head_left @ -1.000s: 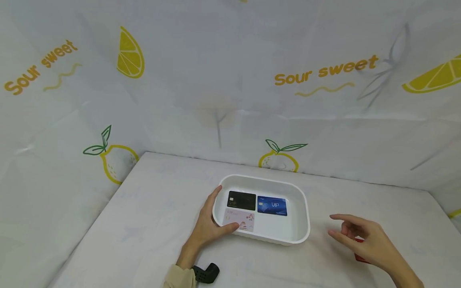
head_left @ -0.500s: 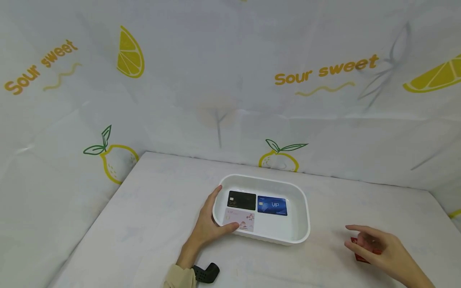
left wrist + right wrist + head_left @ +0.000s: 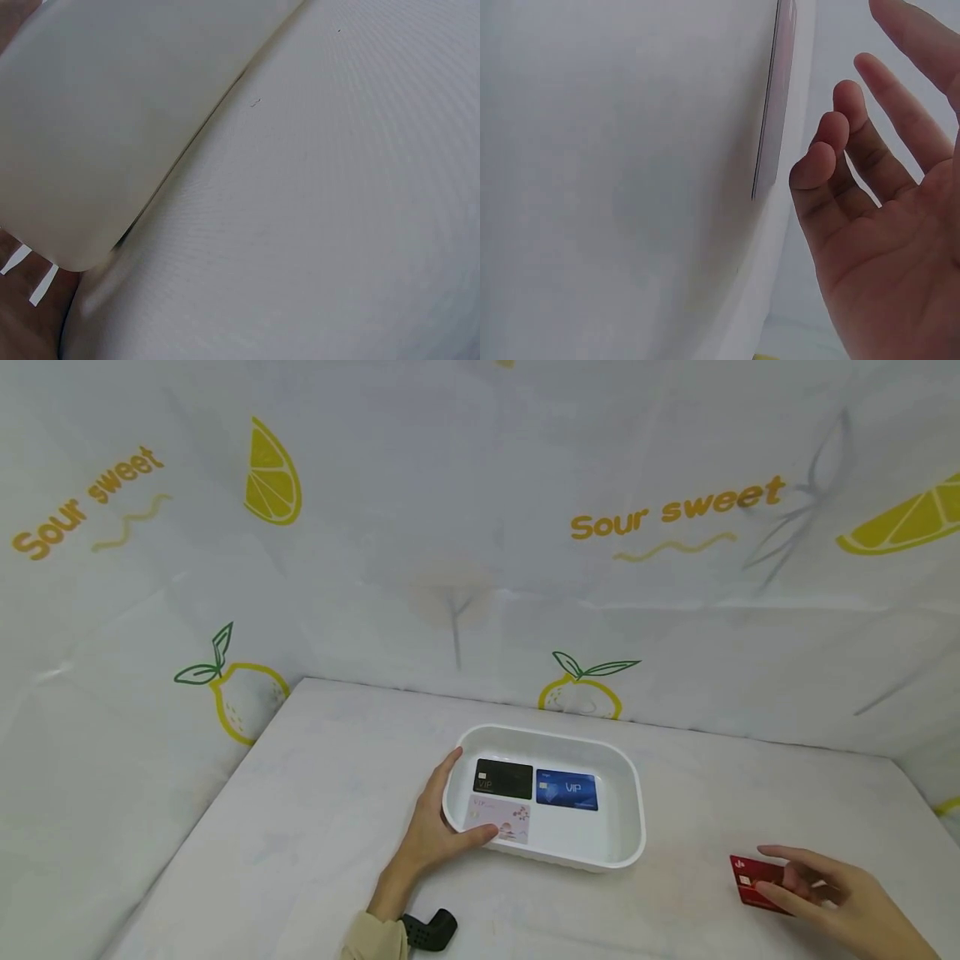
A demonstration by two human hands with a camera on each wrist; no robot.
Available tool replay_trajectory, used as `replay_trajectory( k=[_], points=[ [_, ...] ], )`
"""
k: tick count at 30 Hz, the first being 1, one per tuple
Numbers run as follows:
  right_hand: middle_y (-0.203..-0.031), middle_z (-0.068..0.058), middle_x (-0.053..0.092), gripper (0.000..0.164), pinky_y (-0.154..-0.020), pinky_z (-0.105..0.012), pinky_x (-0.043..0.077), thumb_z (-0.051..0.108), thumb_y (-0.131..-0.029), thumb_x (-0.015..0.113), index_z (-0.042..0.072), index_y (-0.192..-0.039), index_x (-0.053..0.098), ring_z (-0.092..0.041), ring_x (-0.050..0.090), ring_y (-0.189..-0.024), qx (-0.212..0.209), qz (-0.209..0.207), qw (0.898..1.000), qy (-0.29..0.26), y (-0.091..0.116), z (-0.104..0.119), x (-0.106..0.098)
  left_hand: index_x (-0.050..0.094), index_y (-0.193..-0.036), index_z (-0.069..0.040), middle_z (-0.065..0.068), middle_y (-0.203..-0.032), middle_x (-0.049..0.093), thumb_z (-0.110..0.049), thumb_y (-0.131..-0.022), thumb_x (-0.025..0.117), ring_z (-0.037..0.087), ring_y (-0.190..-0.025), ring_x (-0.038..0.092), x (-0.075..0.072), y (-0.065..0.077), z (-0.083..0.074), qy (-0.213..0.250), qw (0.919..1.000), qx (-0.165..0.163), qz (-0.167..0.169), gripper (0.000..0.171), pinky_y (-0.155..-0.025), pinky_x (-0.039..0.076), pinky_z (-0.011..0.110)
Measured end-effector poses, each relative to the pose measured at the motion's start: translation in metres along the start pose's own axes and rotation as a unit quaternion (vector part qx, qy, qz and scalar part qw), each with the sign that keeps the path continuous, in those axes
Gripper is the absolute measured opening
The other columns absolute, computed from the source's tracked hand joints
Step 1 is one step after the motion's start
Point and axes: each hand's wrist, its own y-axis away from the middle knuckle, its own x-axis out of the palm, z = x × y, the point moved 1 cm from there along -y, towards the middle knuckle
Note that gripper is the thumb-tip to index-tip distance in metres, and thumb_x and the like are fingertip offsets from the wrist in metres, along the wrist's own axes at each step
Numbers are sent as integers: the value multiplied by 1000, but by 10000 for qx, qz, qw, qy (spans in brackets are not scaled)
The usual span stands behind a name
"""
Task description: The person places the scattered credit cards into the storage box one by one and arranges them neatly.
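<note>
In the head view, my left hand (image 3: 429, 839) grips the left end of a white plastic tray (image 3: 628, 852), thumb over the near rim and fingers along the outer side. A black VIP card (image 3: 503, 779), a blue VIP card (image 3: 567, 789) and a pale pink VIP card (image 3: 495, 818) lie flat inside. To the right, a red card (image 3: 750, 893) rests on the table, partly hidden by my right hand (image 3: 828, 893) over its right part. From the right wrist, that hand's fingers (image 3: 874, 142) look loosely bent and apart from the card, seen edge-on.
The table (image 3: 300, 827) has a white cover and ends at a back edge against a lemon-printed curtain (image 3: 375, 527). A black device (image 3: 429, 930) sits at my left wrist, near a beige sleeve (image 3: 375, 937).
My right hand has moved right and toward me, from left of the red card to over its right part, uncovering its left part. The left hand and tray have stayed put.
</note>
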Motion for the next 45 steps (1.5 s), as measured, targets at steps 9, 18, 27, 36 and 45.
replay_trajectory(
  k=[9, 18, 27, 36, 45],
  points=[
    [-83, 2, 48, 62, -57, -21, 40, 34, -91, 78, -8, -133, 61, 2, 39, -73, 583, 183, 9976, 313, 6, -24, -1, 29, -161, -14, 15, -156, 46, -27, -68, 90, 33, -126, 56, 0, 0, 1, -47, 10000, 25, -22, 113, -106, 48, 34],
    [-97, -4, 55, 68, -60, -20, 41, 36, -88, 80, -8, -135, 59, 6, 35, -75, 628, 496, 9952, 566, 6, -40, -4, 29, -161, -11, 18, -157, 45, -27, -67, 90, 34, -129, 55, 0, 0, 0, -25, 10000, -16, -15, 113, -108, 47, 36],
    [-96, -5, 53, 70, -59, -22, 41, 32, -88, 81, -10, -138, 56, 3, 35, -75, 621, 938, 9911, 706, 1, -40, -7, 28, -161, -10, 19, -156, 45, -28, -68, 90, 34, -127, 56, 0, 0, 1, 12, 10000, -6, 23, 113, -107, 47, 35],
    [-93, -3, 48, 57, -58, -22, 38, 21, -84, 83, -6, -128, 60, 5, 30, -77, -131, 741, 9936, 839, -2, -41, -9, 28, -161, -12, 18, -157, 45, -27, -68, 91, 32, -126, 56, -1, -1, 1, 26, 10000, 17, 35, 113, -106, 47, 34],
    [-91, -3, 45, 56, -59, -21, 40, 17, -88, 79, -10, -125, 46, 3, 33, -73, -160, 1288, 9899, 562, -7, -39, -10, 28, -162, -13, 19, -157, 45, -28, -69, 90, 32, -127, 55, -1, 0, 2, 46, 10000, 4, 45, 113, -106, 47, 34]
  ],
)
